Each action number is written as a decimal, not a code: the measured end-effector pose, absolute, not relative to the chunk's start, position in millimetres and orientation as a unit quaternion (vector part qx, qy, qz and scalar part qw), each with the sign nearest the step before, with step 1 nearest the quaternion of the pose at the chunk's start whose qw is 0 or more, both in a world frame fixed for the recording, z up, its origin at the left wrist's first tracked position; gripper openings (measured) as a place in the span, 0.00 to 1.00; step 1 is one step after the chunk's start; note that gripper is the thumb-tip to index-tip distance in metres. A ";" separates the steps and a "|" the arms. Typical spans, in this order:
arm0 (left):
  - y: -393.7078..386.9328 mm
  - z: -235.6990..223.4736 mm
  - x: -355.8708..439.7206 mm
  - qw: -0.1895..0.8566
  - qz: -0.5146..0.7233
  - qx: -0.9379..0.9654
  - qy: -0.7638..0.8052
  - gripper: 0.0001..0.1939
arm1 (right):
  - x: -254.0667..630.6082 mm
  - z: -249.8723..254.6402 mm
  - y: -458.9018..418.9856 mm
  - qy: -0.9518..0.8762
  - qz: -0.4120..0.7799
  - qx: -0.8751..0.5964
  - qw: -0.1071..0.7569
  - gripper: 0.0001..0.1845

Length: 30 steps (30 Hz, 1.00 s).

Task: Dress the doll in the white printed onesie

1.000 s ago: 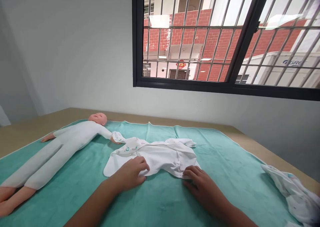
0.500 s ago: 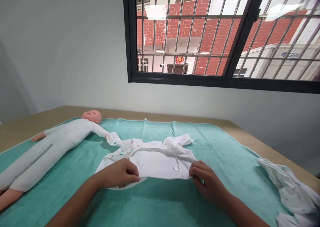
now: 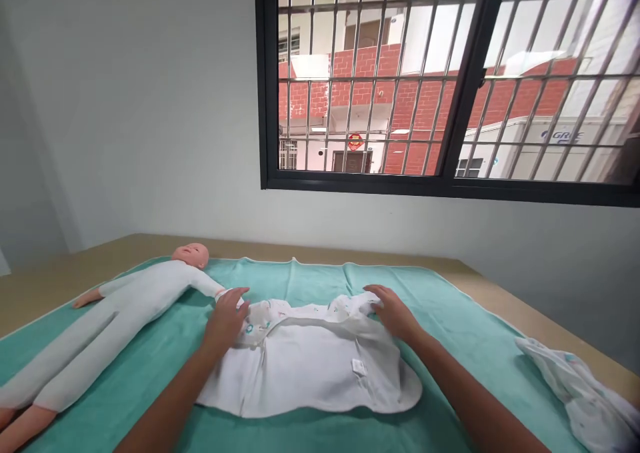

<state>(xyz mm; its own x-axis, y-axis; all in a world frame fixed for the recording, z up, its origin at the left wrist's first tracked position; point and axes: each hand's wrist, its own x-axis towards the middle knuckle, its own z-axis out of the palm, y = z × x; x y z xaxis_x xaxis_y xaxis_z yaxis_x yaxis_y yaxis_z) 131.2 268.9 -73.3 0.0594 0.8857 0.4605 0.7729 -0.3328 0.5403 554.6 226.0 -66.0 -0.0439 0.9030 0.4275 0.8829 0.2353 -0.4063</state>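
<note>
A white baby shirt (image 3: 310, 366) with small coloured prints lies spread on the green cloth, its plain inner side and a small tag facing up. My left hand (image 3: 227, 318) is over the shirt's left sleeve, fingers stretched and apart. On the opposite side, my right hand (image 3: 393, 312) reaches to the right sleeve, thumb and fingers apart and touching its fabric. Part of each sleeve is hidden under the hands. A baby doll (image 3: 133, 296) in a white body suit lies on its back to the left, its hand close to my left hand.
The green cloth (image 3: 465, 373) covers most of the wooden tabletop (image 3: 505, 293). Another printed white baby garment (image 3: 583, 386) lies crumpled at the right edge. Behind the table are a grey wall and a barred window (image 3: 360, 106).
Both hands have left the shirt's near hem and moved up to the sleeves. The hem now lies flat and spread towards me. The view has tilted up a little.
</note>
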 end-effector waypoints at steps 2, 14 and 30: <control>276.7 -67.7 133.9 0.107 0.347 0.733 0.575 0.21 | 553.0 -73.1 241.4 -0.727 0.017 -0.631 0.270 0.22; 287.5 -45.2 181.0 0.120 0.239 0.777 0.569 0.18 | 538.7 -79.8 232.9 -0.715 -0.150 -0.605 0.316 0.16; 262.4 -69.4 247.6 0.021 0.230 0.870 0.435 0.17 | 521.2 -72.4 229.3 -0.727 0.082 -0.588 0.346 0.16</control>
